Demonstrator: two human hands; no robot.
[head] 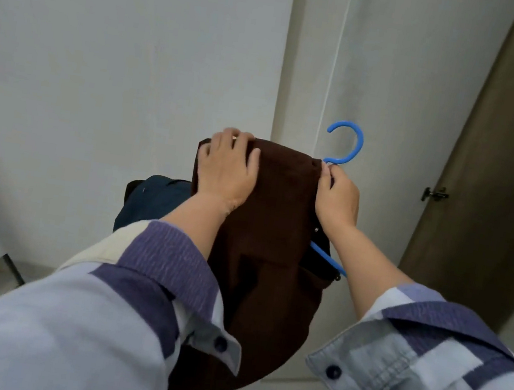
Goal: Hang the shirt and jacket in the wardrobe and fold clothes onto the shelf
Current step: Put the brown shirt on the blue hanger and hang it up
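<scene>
Brown cloth, the jacket (273, 230), hangs long-axis downward between both raised arms in front of the pale wall (121, 43). Its upper left shoulder is covered by the left hand (228, 166), fingers curled over the top edge. At the collar, the right hand (336, 199) pinches the neck of the blue hanger (345, 144), hook pointing up and opening leftward, near the wooden door (501, 163).

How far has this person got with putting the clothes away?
Early on, it seems. Nothing shows as hung or folded yet. In hand: the brown garment is draped on the blue hanger; the left hand grips its shoulder, and the right hand pinches fabric at the hook. Left: hanging it on a rail, and handling the dark blue garment behind.
</scene>
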